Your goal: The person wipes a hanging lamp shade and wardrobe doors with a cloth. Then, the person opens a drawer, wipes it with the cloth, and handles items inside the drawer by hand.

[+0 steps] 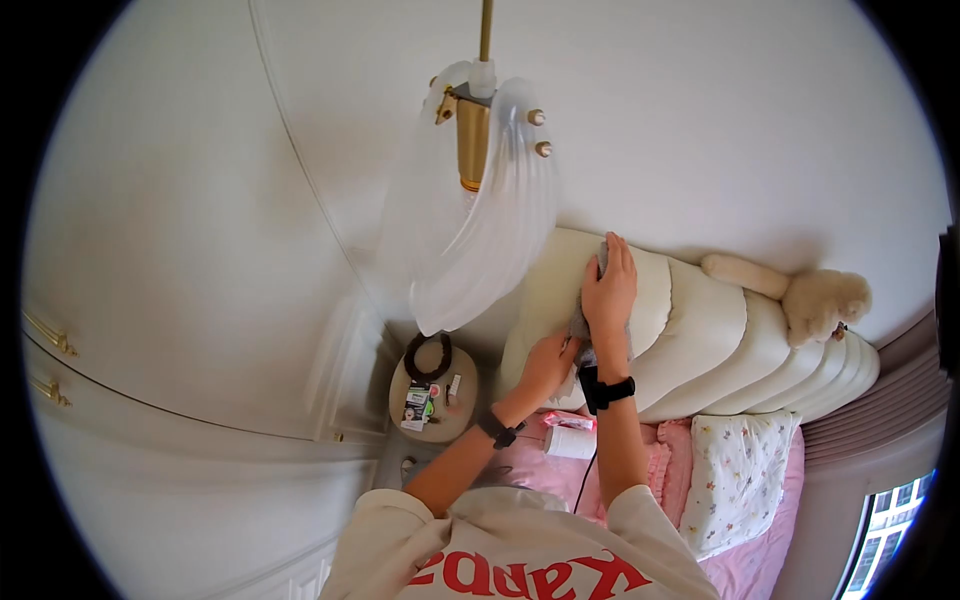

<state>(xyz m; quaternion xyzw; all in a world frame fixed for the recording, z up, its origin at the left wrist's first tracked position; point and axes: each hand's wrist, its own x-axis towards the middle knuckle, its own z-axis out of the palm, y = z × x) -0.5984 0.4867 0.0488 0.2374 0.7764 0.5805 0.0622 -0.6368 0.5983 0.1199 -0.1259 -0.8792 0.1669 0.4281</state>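
Right hand [610, 297], nearly flat, covers grey cloth [579, 324] on the headboard [700, 330]; left hand [548, 364], curled, grips it.

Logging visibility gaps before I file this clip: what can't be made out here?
All in the head view:
- Full shape of the grey cloth: covered by the right hand.
- Left hand's grip: its own back hides the palm.
- Print on the small packs: too small.
- Top of the lamp's rod: cut off by the top edge.
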